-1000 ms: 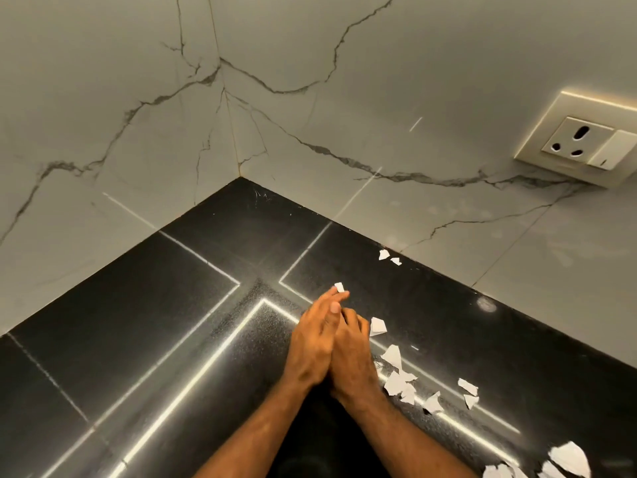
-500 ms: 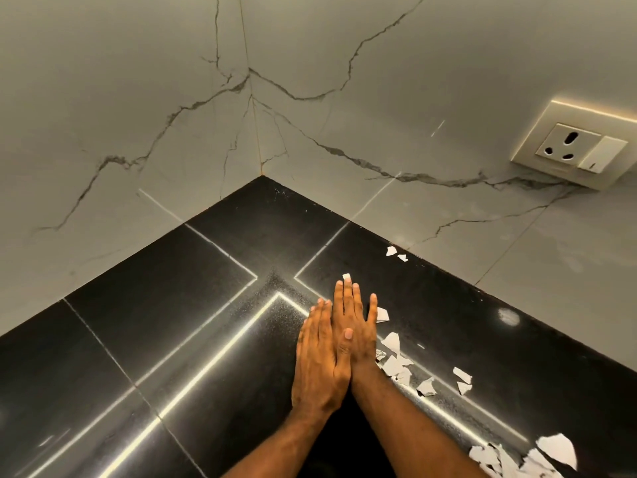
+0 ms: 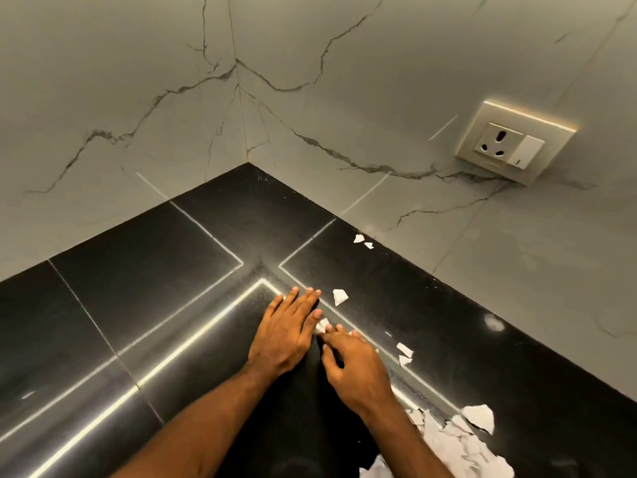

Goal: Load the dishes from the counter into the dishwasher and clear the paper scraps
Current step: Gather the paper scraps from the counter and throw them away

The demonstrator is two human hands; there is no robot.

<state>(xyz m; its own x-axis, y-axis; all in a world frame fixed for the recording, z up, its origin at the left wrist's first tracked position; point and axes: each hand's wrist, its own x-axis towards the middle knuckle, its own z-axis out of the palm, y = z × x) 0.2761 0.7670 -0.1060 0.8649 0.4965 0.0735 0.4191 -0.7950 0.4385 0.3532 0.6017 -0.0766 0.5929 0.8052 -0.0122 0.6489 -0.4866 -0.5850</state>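
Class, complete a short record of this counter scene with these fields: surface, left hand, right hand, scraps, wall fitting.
Surface: glossy black stone counter in a wall corner
Left hand: flat on the counter, fingers straight
Right hand: fingers bent beside a small white paper scrap; grip unclear
Scraps: torn white paper pieces scattered rightward; torn paper pile bottom right
Wall fitting: cream socket plate with switch

Head view looks down, seemingly close, onto the counter (image 3: 144,305) corner.

Grey veined walls (image 3: 344,46) meet in a corner at 12 o'clock. Black counter (image 3: 138,270) reflects light strips (image 3: 193,336). Socket (image 3: 510,146): 2 o'clock.
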